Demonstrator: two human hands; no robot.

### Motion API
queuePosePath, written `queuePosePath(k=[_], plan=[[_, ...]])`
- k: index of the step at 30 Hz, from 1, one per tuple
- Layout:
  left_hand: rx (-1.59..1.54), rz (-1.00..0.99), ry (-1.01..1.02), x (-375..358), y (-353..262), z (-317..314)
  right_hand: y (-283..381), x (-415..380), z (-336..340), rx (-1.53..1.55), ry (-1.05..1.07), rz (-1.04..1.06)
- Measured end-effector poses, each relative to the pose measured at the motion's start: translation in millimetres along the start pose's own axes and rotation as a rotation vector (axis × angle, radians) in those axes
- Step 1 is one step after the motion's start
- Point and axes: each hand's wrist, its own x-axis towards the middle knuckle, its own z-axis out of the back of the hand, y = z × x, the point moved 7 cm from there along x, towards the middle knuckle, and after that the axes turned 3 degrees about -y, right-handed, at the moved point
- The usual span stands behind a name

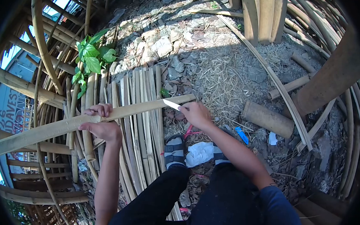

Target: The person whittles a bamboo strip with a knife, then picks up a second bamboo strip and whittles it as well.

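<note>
Left hand (pixel 105 126) clasps the bamboo strip (pixel 139 109), fingers curled over its upper edge, thumb along its lower; left forearm extends below the strip. Right hand (pixel 196 114), fist closed, lies beside the strip's end, bare forearm slanting away from it.

2 hands (pixel 196 114), 1 knife (pixel 172 104), 1 held bamboo strip (pixel 141 107), 2 sandals (pixel 174 152)

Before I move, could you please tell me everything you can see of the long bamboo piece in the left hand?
The bamboo piece is long, pale tan and split-looking, with a raised joint by the left hand. It slants over the laid-out slats; its left end runs out of view. The left hand grips it, and a pale blade seems to touch it near its right end.
</note>
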Motion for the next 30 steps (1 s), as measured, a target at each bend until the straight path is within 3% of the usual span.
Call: queuePosePath(k=[5, 7, 9, 13, 18, 25, 30], plan=[[-0.014, 0.035, -0.033, 6, 3, 4, -55, 25, 6, -0.206, -0.026, -0.121], [-0.018, 0.044, -0.061, 7, 5, 5, -53, 23, 8, -0.175, -0.045, -0.14], [0.003, 0.04, -0.069, 11, 5, 6, -46, 19, -2, 0.1, -0.022, -0.18], [0.02, 0.06, -0.073, 12, 7, 6, -37, 22, -9, -0.022, 0.057, -0.146], [0.009, 0.074, -0.101, 17, 7, 14, -68, 48, 1, -0.249, -0.046, -0.16], [0.033, 0.095, -0.121, 24, 15, 18, -55, 40, 2, -0.08, 0.028, -0.049], [0.002, 0.099, -0.065, 28, 16, 20, -103, 59, 10, -0.421, -0.01, -0.162]])
